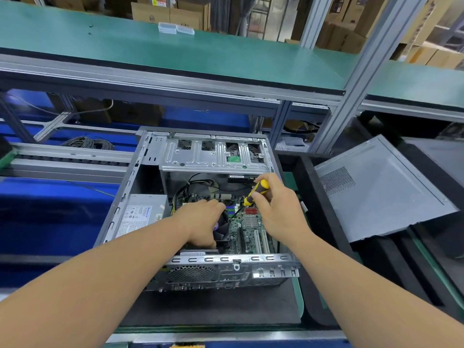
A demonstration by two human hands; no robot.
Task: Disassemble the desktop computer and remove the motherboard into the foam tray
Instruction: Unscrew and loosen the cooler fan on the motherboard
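One motherboard (247, 228) sits flat inside one open computer case (150, 172), which lies on its side on a dark mat (200, 307) near the front edge of the counter (298, 297). The right hand (278, 209) grips one yellow-and-black screwdriver (254, 194), its shaft slanting down with the tip on the board just beside the blue slots (229, 209). The left hand (203, 222) rests on the cooler fan (222, 228), fingers stretched forward and holding nothing. One grey power supply (143, 217) sits in the case's left side, and one metal drive cage (213, 154) spans its far end. One removed side panel (381, 187) lies tilted toward the counter's right edge. Two clear plastic boxes (175, 28) sit on the green shelf (100, 41) above.
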